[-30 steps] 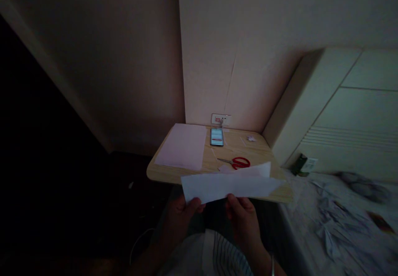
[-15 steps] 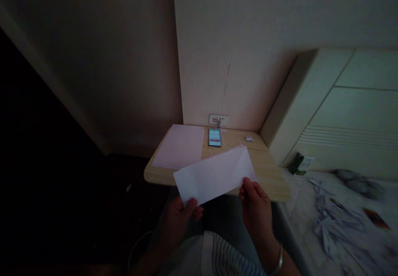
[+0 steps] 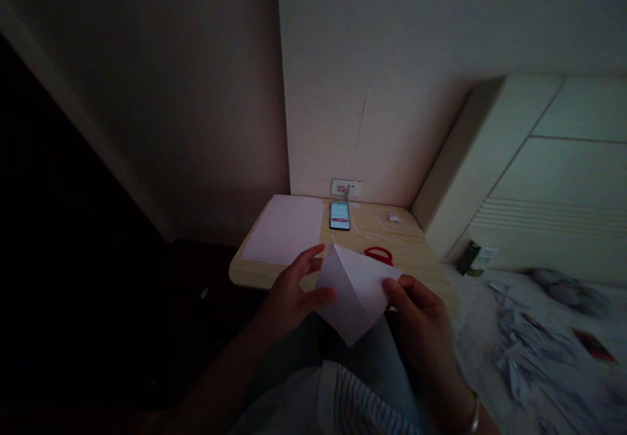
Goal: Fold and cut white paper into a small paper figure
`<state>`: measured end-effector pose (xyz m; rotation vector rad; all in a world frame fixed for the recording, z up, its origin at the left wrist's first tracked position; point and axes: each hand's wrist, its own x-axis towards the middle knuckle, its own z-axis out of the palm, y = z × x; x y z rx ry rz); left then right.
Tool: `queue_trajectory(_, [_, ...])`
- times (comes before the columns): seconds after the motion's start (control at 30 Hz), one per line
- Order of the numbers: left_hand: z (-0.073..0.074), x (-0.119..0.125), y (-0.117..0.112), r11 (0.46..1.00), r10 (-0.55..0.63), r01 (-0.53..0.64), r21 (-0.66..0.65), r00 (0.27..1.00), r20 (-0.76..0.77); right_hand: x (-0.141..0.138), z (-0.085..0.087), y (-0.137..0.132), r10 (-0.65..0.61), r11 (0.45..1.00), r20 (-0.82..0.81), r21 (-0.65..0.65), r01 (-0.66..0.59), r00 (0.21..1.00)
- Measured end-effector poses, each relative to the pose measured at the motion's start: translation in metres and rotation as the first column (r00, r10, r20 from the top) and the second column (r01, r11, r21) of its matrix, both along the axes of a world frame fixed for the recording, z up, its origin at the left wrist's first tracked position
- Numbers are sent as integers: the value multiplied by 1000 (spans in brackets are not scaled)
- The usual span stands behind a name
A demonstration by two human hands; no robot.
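A folded white paper (image 3: 356,289) is held in the air just in front of the small wooden table (image 3: 421,255), tilted with a corner pointing down. My left hand (image 3: 294,293) grips its left side, thumb on the face and fingers behind its top edge. My right hand (image 3: 421,321) pinches its right side. Red scissors (image 3: 378,254) lie on the table just behind the paper, half hidden by it.
A pink sheet (image 3: 285,228) lies on the table's left part, a lit phone (image 3: 339,215) near the wall socket (image 3: 346,189), and a small white scrap (image 3: 392,217) at the back right. A bed with paper scraps (image 3: 529,350) is at right, beside a pale headboard (image 3: 539,180).
The long paper has been turned and folded into a smaller shape. Both hands moved up and closer together on it, and the scissors show again behind it.
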<state>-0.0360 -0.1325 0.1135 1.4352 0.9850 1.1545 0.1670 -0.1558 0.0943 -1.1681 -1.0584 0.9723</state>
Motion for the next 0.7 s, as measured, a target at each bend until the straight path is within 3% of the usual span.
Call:
queue_trajectory(0.03, [2, 3, 2, 993, -79, 82, -79, 996, 45, 0, -2, 1, 9, 1000, -49, -11, -9, 999])
queue_trajectory(0.1, [4, 10, 4, 978, -113, 129, -161, 988, 104, -1, -3, 2, 24, 999, -139, -28, -28, 990])
queue_trajectory(0.37, [9, 20, -4, 962, -94, 125, -243, 986, 135, -11, 9, 0, 197, 949, -335, -172, -265, 921])
queue_trajectory(0.6, [14, 27, -1, 984, 93, -75, -162, 990, 106, -18, 12, 1, 149, 965, -237, -178, -193, 960])
queue_trajectory(0.7, [15, 28, -1, 984, 117, -102, -145, 988, 97, -19, 14, 1, 143, 967, -246, -172, -188, 959])
